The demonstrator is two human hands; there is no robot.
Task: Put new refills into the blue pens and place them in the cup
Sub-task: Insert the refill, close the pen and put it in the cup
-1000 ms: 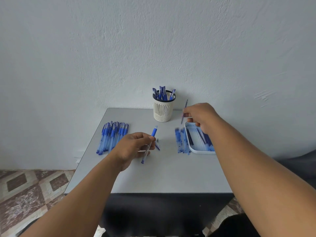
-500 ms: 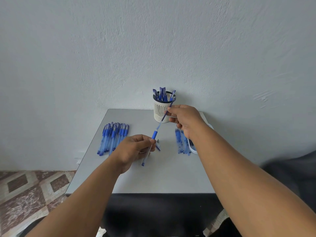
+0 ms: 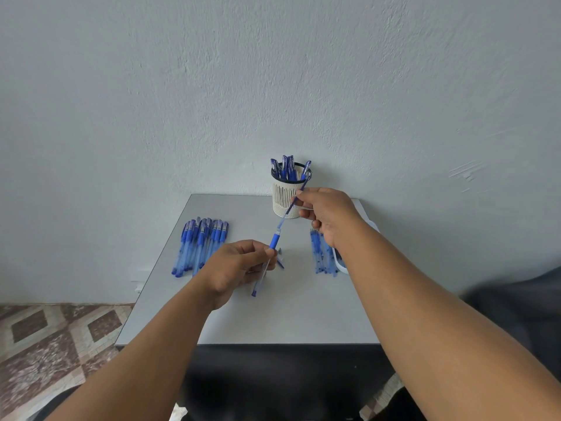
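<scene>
The left hand (image 3: 239,265) is gripping a blue pen barrel (image 3: 267,262) between curled fingers and thumb, holding it tilted above the grey table (image 3: 273,314): the barrel's blue grip section is sticking out just past the thumb and pointing up and away toward the cup, while its clear tail end with a blue plug is projecting below the hand toward the near edge. The right hand (image 3: 326,215) is pinching a thin refill (image 3: 293,202) between thumb and forefinger, with the other fingers curled beneath; the refill is running on a slant from above the pinch, where its upper end is crossing in front of the cup's rim, down to the open mouth of the barrel, where its lower end is meeting the barrel. How deep it is sitting inside cannot be told. The white perforated cup (image 3: 285,199) is standing at the back of the table against the wall, holding several blue pens (image 3: 287,168) upright. On the table just beyond the left hand's thumb, a small pen tip (image 3: 280,251) is lying loose. To the left, a row of pens (image 3: 200,244) is lying side by side. To the right, a cluster of loose refills (image 3: 321,253) is lying beside a white tray (image 3: 341,262), which the right forearm is largely covering.
</scene>
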